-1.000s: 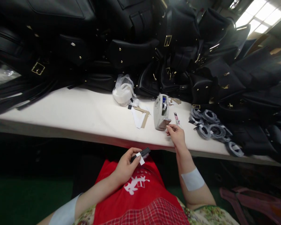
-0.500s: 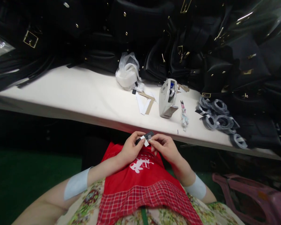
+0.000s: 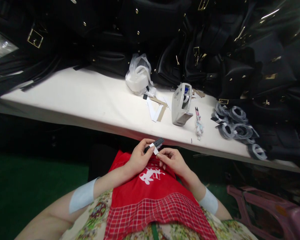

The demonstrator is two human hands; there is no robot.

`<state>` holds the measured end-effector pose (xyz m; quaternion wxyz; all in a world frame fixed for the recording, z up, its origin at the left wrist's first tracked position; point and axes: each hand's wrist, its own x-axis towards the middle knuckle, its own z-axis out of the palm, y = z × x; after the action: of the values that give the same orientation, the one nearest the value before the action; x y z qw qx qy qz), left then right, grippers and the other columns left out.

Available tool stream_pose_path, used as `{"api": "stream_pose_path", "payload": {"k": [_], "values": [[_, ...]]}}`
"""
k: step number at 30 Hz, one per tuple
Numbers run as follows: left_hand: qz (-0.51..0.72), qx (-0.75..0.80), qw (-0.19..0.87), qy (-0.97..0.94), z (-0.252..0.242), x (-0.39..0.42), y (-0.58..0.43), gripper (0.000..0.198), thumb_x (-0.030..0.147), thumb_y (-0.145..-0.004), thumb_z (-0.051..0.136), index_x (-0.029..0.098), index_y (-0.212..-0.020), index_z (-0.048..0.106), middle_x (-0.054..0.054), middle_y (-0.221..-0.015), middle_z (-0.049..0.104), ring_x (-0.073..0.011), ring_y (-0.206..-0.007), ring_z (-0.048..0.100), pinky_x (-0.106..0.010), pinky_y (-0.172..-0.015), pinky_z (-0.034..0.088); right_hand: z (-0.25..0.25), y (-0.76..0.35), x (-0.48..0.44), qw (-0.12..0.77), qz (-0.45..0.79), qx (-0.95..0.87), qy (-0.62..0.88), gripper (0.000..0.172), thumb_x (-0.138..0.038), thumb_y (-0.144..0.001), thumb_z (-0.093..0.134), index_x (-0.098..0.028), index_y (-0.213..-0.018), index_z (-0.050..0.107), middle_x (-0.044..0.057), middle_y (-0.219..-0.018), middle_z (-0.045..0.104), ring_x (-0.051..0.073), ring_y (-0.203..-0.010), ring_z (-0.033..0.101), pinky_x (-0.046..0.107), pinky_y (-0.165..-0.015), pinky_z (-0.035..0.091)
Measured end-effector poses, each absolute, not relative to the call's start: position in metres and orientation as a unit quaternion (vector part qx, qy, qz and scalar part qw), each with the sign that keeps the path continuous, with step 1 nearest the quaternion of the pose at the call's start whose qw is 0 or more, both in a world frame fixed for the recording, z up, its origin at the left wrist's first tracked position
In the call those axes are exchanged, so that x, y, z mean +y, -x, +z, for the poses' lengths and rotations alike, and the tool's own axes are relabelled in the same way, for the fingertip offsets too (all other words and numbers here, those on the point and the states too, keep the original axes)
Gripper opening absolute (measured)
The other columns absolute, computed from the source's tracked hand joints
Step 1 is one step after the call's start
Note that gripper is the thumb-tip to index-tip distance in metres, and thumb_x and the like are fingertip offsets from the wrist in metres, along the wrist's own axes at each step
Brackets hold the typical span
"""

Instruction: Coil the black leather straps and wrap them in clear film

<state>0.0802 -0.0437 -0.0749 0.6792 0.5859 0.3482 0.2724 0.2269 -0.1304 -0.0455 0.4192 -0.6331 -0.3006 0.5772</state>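
My left hand [image 3: 140, 156] grips a short black strap-like piece [image 3: 159, 142] between thumb and fingers, over my lap in front of the table edge. A small white strip [image 3: 155, 150] lies across the black piece, under my left thumb. Thumb and forefinger of my right hand [image 3: 174, 161] are pinched together at the lower end of that white strip. What is inside the right fingers is mostly hidden. Both hands are close together above the red apron [image 3: 150, 193].
On the white table [image 3: 97, 96] stand a tape dispenser [image 3: 177, 106] and a plastic bag with white rolls [image 3: 138, 78]. Cutters [image 3: 198, 123], paper scraps [image 3: 153, 111] and coiled wrapped straps [image 3: 240, 130] lie there. Black bags [image 3: 110, 58] line the back. A pink stool [image 3: 267, 206] stands lower right.
My right fingers have slid down from the black piece's side to the white strip's lower end. More of the black piece shows now. The view has shifted slightly.
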Motion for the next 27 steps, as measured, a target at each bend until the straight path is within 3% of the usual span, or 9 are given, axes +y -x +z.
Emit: {"api": "stream_pose_path", "payload": {"k": [11, 15, 19, 27], "values": [[0.271, 0.338, 0.674, -0.598, -0.078, -0.047, -0.075, 0.026, 0.032, -0.092, 0.053, 0.017, -0.113, 0.056, -0.008, -0.102, 0.069, -0.0194, -0.091, 0.066, -0.033, -0.085, 0.051, -0.068, -0.222, -0.127, 0.439, 0.600, -0.237, 0.625, 0.039, -0.051, -0.075, 0.074, -0.016, -0.062, 0.061, -0.005, -0.041, 0.056, 0.005, -0.030, 0.042, 0.016, -0.032, 0.026], [0.280, 0.348, 0.695, -0.564, -0.077, -0.046, -0.076, 0.028, 0.036, -0.090, 0.056, 0.016, -0.109, 0.057, -0.008, -0.099, 0.069, -0.0188, -0.089, 0.066, -0.032, -0.082, 0.051, -0.064, -0.222, -0.124, 0.441, 0.617, -0.234, 0.608, 0.039, -0.051, -0.072, 0.076, -0.016, -0.064, 0.061, -0.002, -0.048, 0.062, 0.006, -0.035, 0.049, 0.017, -0.037, 0.034], [0.294, 0.374, 0.684, -0.553, -0.073, -0.044, -0.078, 0.025, 0.038, -0.088, 0.058, 0.016, -0.101, 0.059, -0.005, -0.092, 0.070, -0.0169, -0.081, 0.065, -0.029, -0.077, 0.051, -0.062, -0.225, -0.121, 0.462, 0.643, -0.218, 0.571, 0.036, -0.046, -0.067, 0.081, -0.015, -0.079, 0.067, 0.000, -0.060, 0.069, 0.010, -0.047, 0.061, 0.020, -0.049, 0.046], [0.287, 0.354, 0.617, -0.642, -0.071, -0.048, -0.074, 0.025, 0.035, -0.092, 0.054, 0.019, -0.108, 0.063, -0.005, -0.096, 0.067, -0.0172, -0.085, 0.063, -0.029, -0.080, 0.050, -0.068, -0.230, -0.115, 0.463, 0.642, -0.245, 0.559, 0.034, -0.046, -0.069, 0.080, -0.015, -0.072, 0.066, 0.001, -0.062, 0.068, 0.010, -0.050, 0.061, 0.022, -0.053, 0.049]]}}
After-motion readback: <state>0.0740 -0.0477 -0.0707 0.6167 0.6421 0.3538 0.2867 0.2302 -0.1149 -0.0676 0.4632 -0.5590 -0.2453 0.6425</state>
